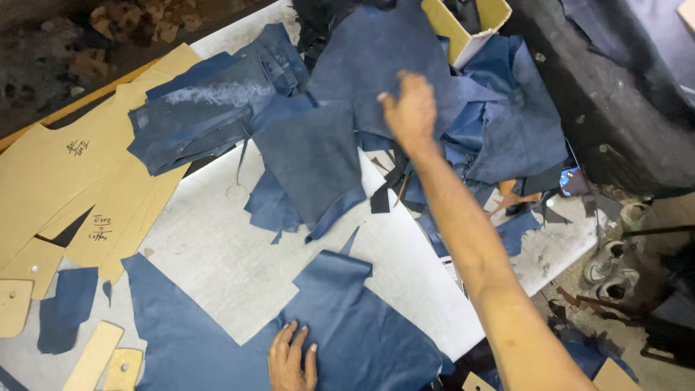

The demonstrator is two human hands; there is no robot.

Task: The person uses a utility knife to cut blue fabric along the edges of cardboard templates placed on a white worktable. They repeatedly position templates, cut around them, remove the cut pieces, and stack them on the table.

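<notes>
- Hands well apart: left hand [292,360] flat, fingers spread, pressing a large blue leather sheet [340,326] at the near edge of the pale surface [217,253].
- Tan card patterns [65,166] lie far left, untouched.
- Right hand [410,110] reaches far forward, fingers loosely curled on a dark blue suede piece [376,58] atop the scrap pile [492,123]; grip unclear.
- Pile lies ahead and rightward, nearer the right hand.

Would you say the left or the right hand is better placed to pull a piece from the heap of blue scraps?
Right, probably. The right hand is stretched out onto the heap of blue scraps, fingers already on it. The left hand lies flat on the large blue sheet at the near edge, well away from the heap.
</notes>
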